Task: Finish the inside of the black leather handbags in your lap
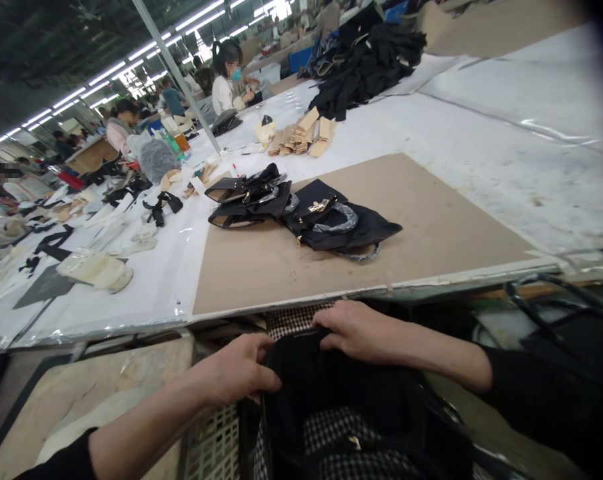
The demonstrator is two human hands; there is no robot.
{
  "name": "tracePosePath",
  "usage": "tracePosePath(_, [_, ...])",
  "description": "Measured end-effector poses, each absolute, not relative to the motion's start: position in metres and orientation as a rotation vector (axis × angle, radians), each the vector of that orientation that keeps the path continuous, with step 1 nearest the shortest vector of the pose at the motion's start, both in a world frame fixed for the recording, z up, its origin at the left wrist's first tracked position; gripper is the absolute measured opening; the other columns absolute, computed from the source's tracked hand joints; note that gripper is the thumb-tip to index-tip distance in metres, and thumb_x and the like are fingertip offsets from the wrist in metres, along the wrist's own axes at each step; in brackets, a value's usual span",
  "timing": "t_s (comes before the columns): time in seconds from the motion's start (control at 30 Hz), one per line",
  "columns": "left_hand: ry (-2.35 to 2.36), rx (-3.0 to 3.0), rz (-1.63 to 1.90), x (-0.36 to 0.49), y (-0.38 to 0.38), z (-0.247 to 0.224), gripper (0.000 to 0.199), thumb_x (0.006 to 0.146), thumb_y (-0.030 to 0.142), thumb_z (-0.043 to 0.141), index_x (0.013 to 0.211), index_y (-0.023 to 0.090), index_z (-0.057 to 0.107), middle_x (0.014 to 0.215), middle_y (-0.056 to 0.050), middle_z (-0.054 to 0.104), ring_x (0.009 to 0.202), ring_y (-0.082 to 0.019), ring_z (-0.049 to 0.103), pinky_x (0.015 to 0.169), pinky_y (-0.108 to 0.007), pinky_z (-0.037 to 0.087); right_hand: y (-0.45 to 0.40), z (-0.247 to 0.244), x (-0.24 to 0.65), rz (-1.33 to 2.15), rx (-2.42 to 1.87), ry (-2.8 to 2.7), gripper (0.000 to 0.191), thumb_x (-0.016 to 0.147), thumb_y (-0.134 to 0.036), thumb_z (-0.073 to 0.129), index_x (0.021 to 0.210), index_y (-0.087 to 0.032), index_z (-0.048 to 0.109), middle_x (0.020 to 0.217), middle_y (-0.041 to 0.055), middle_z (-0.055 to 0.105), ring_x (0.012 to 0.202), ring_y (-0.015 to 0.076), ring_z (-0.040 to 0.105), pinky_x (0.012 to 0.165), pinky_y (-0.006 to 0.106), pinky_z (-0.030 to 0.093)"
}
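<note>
A black handbag (326, 373) with black-and-white houndstooth panels is held low in front of me, below the table's edge, its mouth facing up. My left hand (244, 367) is closed on the left side of its rim, thumb inside. On the far rim, my right hand (354, 330) grips with fingers and thumb pinched over the edge. A small gold-coloured fitting (354, 442) shows near the bag's lower part. Several black bags (326, 213) with gold hardware and plastic-wrapped handles lie on a brown board (431, 220) ahead of my hands.
The white-covered table (491, 140) carries a heap of black pieces (366, 67), stacked tan pieces (301, 137) and a plastic-wrapped pale bundle (96, 269). A slanted metal pole (176, 73) rises behind. Below left are a wooden stool (146, 373) and a plastic crate (214, 440). Co-workers sit farther back.
</note>
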State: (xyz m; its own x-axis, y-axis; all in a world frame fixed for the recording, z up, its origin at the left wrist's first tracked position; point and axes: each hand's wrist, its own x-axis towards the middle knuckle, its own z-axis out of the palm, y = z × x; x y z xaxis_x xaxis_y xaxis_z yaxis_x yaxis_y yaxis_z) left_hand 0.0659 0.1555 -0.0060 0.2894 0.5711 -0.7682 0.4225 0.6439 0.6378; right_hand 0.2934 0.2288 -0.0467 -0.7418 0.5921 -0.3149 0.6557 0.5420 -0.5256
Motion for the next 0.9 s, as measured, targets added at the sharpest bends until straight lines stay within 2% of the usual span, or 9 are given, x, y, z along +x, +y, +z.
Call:
tracePosePath(0.17, [1.274, 0.917, 0.193, 0.047, 0.143, -0.012, 0.038, 0.061, 0.005, 0.059, 0.098, 0.013, 0.066, 0.076, 0.001, 0.063, 0.066, -0.012, 0.053, 0.060, -0.022, 0.038, 0.225, -0.039, 0.286, -0.956, 0.966, 2.730, 0.016, 0.084, -0.024, 0.066, 0.098, -0.019, 0.071, 0.093, 0.0090, 0.073, 0.089, 0.0281, 0.067, 0.067, 0.030, 0.041])
tracePosePath(0.33, [1.457, 1.239, 0.203, 0.048, 0.133, -0.021, 0.016, 0.081, 0.024, 0.056, 0.089, 0.015, 0.067, 0.077, 0.000, 0.058, 0.071, -0.015, 0.049, 0.061, -0.023, 0.037, 0.225, -0.047, 0.286, -1.077, 0.907, 2.757, 0.017, 0.090, -0.030, 0.060, 0.099, -0.022, 0.071, 0.090, 0.0068, 0.074, 0.085, 0.0254, 0.067, 0.071, 0.029, 0.042])
tracePosePath(0.47, [1.503, 1.473, 0.129, 0.055, 0.128, -0.015, 0.022, 0.090, 0.031, 0.051, 0.080, 0.016, 0.064, 0.069, 0.003, 0.049, 0.065, -0.012, 0.042, 0.056, -0.022, 0.029, 0.228, -0.055, 0.290, -1.158, 0.874, 2.796, 0.018, 0.093, -0.031, 0.056, 0.088, -0.022, 0.071, 0.080, 0.0037, 0.072, 0.075, 0.0207, 0.065, 0.065, 0.026, 0.039])
tracePosePath(0.63, [1.430, 1.467, 0.056, 0.054, 0.133, -0.013, 0.022, 0.089, 0.030, 0.052, 0.075, 0.016, 0.061, 0.062, 0.005, 0.041, 0.059, -0.010, 0.036, 0.052, -0.023, 0.025, 0.229, -0.059, 0.294, -1.276, 0.857, 2.790, 0.018, 0.091, -0.030, 0.058, 0.081, -0.020, 0.071, 0.072, 0.0006, 0.068, 0.068, 0.0164, 0.060, 0.063, 0.024, 0.036])
tracePosePath(0.73, [1.493, 1.559, 0.061, 0.059, 0.145, -0.017, 0.008, 0.082, 0.025, 0.061, 0.081, 0.017, 0.060, 0.067, 0.005, 0.051, 0.063, -0.012, 0.044, 0.056, -0.021, 0.031, 0.227, -0.059, 0.294, -1.437, 0.858, 2.763, 0.015, 0.089, -0.032, 0.063, 0.084, -0.020, 0.071, 0.073, -0.0010, 0.068, 0.070, 0.0153, 0.060, 0.064, 0.023, 0.037])
tracePosePath(0.83, [1.508, 1.696, 0.268, 0.072, 0.156, -0.024, 0.021, 0.076, 0.017, 0.068, 0.095, 0.020, 0.058, 0.087, 0.003, 0.063, 0.082, -0.015, 0.056, 0.070, -0.022, 0.040, 0.224, -0.061, 0.295, -1.542, 0.957, 2.723, 0.013, 0.081, -0.031, 0.072, 0.086, -0.020, 0.067, 0.075, -0.0031, 0.066, 0.071, 0.0151, 0.058, 0.062, 0.023, 0.037])
tracePosePath(0.9, [1.470, 1.776, 0.336, 0.080, 0.161, -0.029, 0.019, 0.077, 0.014, 0.068, 0.091, 0.021, 0.057, 0.088, 0.003, 0.065, 0.083, -0.015, 0.058, 0.073, -0.022, 0.041, 0.222, -0.062, 0.296, -1.532, 1.034, 2.758, 0.020, 0.076, -0.028, 0.075, 0.090, -0.021, 0.063, 0.079, -0.0038, 0.066, 0.073, 0.0151, 0.058, 0.062, 0.023, 0.037])
